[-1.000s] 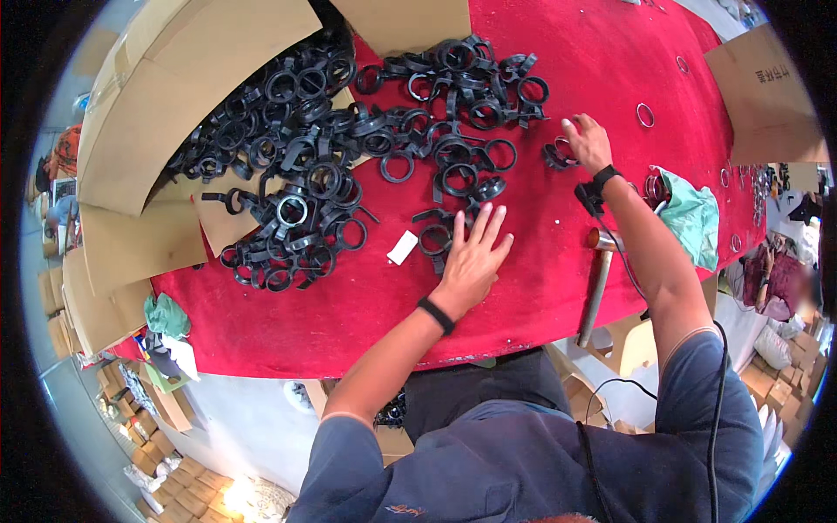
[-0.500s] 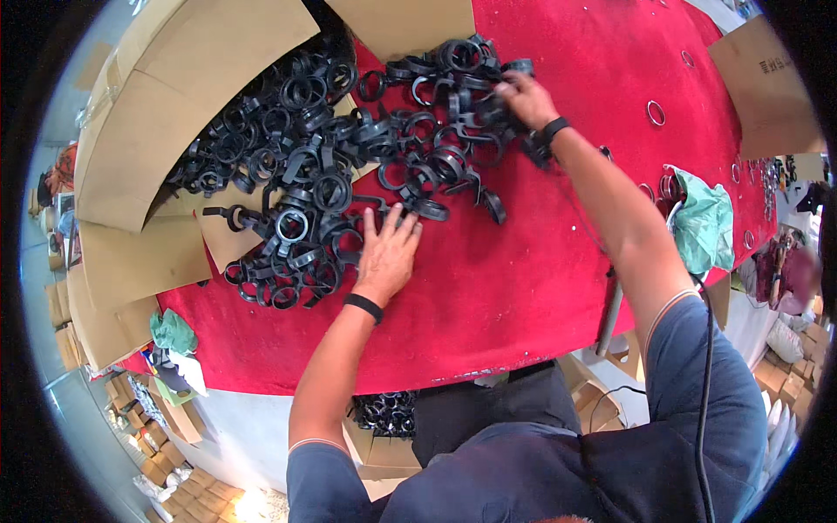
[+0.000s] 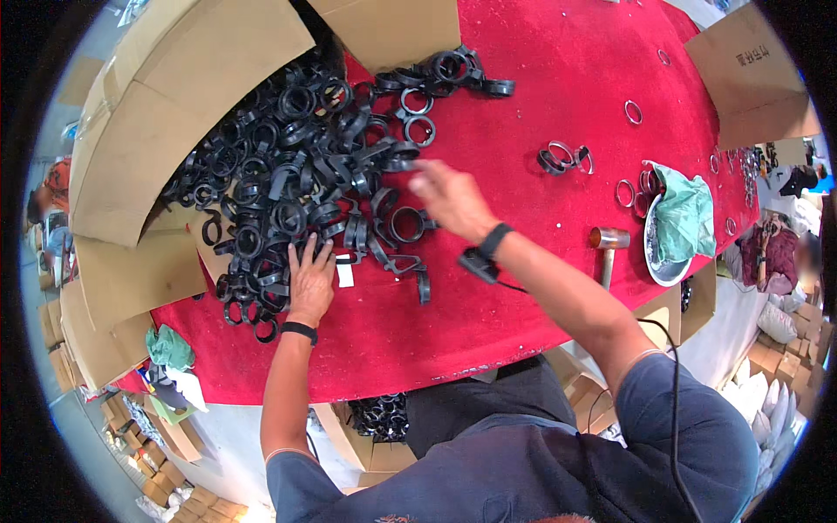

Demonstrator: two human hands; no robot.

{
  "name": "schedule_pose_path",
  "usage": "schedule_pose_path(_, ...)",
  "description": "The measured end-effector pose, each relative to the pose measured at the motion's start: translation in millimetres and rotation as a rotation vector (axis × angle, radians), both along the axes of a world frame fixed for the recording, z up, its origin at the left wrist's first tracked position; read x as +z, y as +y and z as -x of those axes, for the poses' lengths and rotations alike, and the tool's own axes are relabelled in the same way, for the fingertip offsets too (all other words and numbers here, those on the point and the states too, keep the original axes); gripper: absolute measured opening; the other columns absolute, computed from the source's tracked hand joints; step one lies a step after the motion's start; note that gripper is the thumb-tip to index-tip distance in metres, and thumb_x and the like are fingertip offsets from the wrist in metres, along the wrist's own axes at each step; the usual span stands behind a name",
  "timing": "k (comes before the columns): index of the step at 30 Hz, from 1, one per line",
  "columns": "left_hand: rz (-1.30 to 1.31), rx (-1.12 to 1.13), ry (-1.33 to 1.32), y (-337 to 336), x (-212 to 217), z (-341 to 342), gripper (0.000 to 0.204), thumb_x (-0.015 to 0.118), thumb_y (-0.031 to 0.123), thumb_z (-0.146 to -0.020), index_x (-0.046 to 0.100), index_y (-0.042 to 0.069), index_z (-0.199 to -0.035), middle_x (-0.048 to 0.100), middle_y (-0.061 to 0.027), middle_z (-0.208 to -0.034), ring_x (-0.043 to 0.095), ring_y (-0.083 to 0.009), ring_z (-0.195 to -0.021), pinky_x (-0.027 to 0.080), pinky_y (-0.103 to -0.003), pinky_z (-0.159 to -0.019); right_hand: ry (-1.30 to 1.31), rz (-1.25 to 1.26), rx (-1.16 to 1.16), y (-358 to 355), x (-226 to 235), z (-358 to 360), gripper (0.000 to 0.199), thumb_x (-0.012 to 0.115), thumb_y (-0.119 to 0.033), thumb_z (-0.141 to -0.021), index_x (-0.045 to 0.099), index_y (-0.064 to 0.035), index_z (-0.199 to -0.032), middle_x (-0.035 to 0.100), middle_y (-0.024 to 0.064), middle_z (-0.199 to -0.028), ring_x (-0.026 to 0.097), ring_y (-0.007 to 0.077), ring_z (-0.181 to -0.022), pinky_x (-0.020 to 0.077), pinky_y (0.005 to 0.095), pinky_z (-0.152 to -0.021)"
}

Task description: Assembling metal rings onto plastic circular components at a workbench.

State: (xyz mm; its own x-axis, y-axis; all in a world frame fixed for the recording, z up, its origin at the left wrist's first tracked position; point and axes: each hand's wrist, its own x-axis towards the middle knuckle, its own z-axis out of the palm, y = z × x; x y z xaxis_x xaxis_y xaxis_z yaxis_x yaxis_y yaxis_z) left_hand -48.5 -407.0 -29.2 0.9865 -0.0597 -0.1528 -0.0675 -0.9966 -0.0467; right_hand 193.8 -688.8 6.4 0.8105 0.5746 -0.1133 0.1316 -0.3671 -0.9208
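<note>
A large heap of black ring-shaped parts (image 3: 292,157), many with short arms, spills from an open cardboard box (image 3: 187,105) onto the red-covered table (image 3: 514,288). My left hand (image 3: 311,277) rests at the heap's near edge, fingers spread over the parts, holding nothing visible. A small white piece (image 3: 345,271) lies beside it. To the right, my right hand (image 3: 453,202) is at the heap's right side, fingers toward the rings and somewhat blurred; nothing shows in its grasp. A single larger ring (image 3: 406,224) lies just left of it.
On the right are a mallet (image 3: 609,238), a few loose rings (image 3: 562,159) and a white basin (image 3: 666,272) with a green plastic bag (image 3: 684,218). Another cardboard box (image 3: 750,78) stands at the far right. A cable (image 3: 676,410) runs along my right arm.
My right hand has moved left and nearer, and rings at the heap's right side have shifted left with it. My left hand has moved left and nearer. The mallet has come into view.
</note>
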Motion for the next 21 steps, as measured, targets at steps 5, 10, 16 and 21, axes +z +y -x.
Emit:
schedule_pose_path(5, 0.214, 0.203, -0.227, -84.7, 52.2, -31.3, 0.019, 0.062, 0.014, -0.089, 0.072, 0.006, -0.103, 0.070, -0.0205, -0.118, 0.065, -0.0419, -0.113, 0.047, -0.057, -0.100, -0.490, 0.550, -0.174, -137.8, 10.1, -72.4, 0.049, 0.079, -0.028, -0.094, 0.069, -0.0061, -0.136, 0.071, 0.0205, -0.135, 0.065, 0.0396, -0.127, 0.0516, 0.0506, -0.109)
schedule_pose_path(10, 0.505, -0.163, -0.220, -220.2, 38.1, -41.2, 0.064, 0.081, 0.028, -0.084, 0.065, 0.010, -0.143, 0.047, -0.0203, -0.164, 0.039, -0.0386, -0.156, 0.024, -0.066, -0.128, -0.875, 0.572, 0.039, -245.3, -109.0, -76.9, 0.072, 0.085, -0.002, -0.073, 0.053, -0.0021, -0.138, 0.062, 0.0252, -0.126, 0.059, 0.0481, -0.116, 0.0503, 0.0554, -0.101)
schedule_pose_path(16, 0.333, 0.018, -0.063, -216.4, -16.1, -34.5, 0.053, 0.067, 0.015, -0.091, 0.063, 0.009, -0.143, 0.050, -0.0232, -0.158, 0.039, -0.0382, -0.155, 0.026, -0.071, -0.126, -0.563, 0.743, -0.059, -218.8, -113.2, -49.1, 0.054, 0.077, 0.001, -0.078, 0.058, -0.0026, -0.128, 0.066, 0.0236, -0.116, 0.066, 0.0459, -0.105, 0.0544, 0.0562, -0.091)
schedule_pose_path(21, 0.238, -0.019, -0.200, -139.9, -27.3, -9.3, 0.031, 0.062, 0.011, -0.090, 0.070, 0.008, -0.120, 0.065, -0.0185, -0.130, 0.058, -0.0380, -0.132, 0.042, -0.066, -0.112, -0.403, 0.681, -0.041, -173.1, -118.4, 10.7, 0.034, 0.071, -0.009, -0.086, 0.064, -0.0055, -0.118, 0.072, 0.0242, -0.113, 0.069, 0.0469, -0.108, 0.0562, 0.0545, -0.090)
